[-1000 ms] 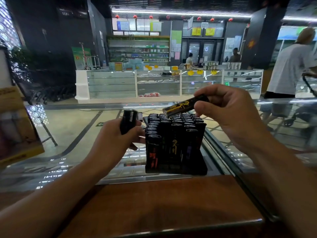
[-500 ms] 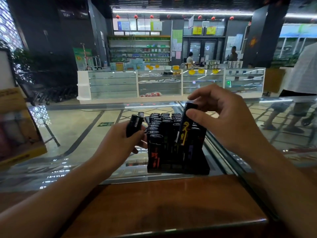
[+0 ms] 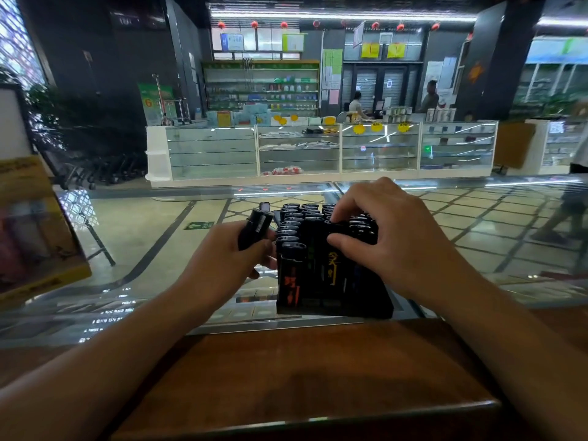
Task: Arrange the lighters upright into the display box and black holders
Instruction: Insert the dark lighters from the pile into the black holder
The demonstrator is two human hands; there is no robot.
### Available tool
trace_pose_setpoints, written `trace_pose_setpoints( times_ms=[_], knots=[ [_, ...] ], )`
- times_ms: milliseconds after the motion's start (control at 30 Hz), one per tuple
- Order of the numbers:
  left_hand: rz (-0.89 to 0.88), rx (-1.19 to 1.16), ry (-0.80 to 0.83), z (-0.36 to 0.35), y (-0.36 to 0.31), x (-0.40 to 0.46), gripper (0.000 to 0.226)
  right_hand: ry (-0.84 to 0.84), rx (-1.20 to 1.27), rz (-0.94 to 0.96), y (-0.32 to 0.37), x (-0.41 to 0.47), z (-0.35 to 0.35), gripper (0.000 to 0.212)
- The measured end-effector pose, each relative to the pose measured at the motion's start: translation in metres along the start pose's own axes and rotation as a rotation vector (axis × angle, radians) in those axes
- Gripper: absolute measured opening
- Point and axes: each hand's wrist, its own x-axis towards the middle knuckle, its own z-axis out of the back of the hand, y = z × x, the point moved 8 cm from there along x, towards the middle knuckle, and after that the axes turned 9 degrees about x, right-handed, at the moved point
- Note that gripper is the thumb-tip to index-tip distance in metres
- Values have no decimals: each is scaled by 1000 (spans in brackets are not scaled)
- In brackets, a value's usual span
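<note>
**Holder nearly full, a few lighters left in hand**

Here we are at the desk (image 3: 305, 377), and the black holder (image 3: 334, 305) sits right at the seam where the wood meets the glass top. It is packed: row upon row of lighters (image 3: 294, 222) standing upright, their dark caps lined up from front to back. The front row shows an orange-marked lighter (image 3: 292, 283) at the left corner and a yellow-marked lighter (image 3: 332, 268) next to it, both standing straight in their slots.

The right hand (image 3: 391, 237) is spread over the top of the rows, fingers bent down onto the caps and thumb against the front row near the yellow-marked one. It looks like pressing or seating, not carrying; whether a lighter is pinched under those fingers I cannot tell, as the hand covers that part of the holder.

The left hand (image 3: 229, 259) hovers just beside the holder's left edge, wrapped around a small bundle of spare lighters (image 3: 256, 227), which tilt up and away from the rows.

So by my reading, the bulk of this holder is done. What's left: the bundle in the left hand needs slots, and any gaps under the right hand are hidden from us. A yellow box (image 3: 35, 230) stands at the far left of the desk, blurred; its contents cannot be made out, so how that part of the job stands is anyone's guess.
</note>
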Motion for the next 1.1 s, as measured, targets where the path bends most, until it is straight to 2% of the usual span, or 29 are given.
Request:
trace_pose_setpoints(
  times_ms=[267, 867, 1100],
  knots=[
    [8, -3, 20, 0, 0, -1, 15, 49, 22, -104, -8, 0, -2, 21],
    [8, -32, 13, 1, 0, 0, 13, 38, 79, -191, -12, -2, -2, 19],
    [-131, -103, -9, 16, -24, -1, 2, -144, 269, -212, -13, -5, 9, 33]
  ],
)
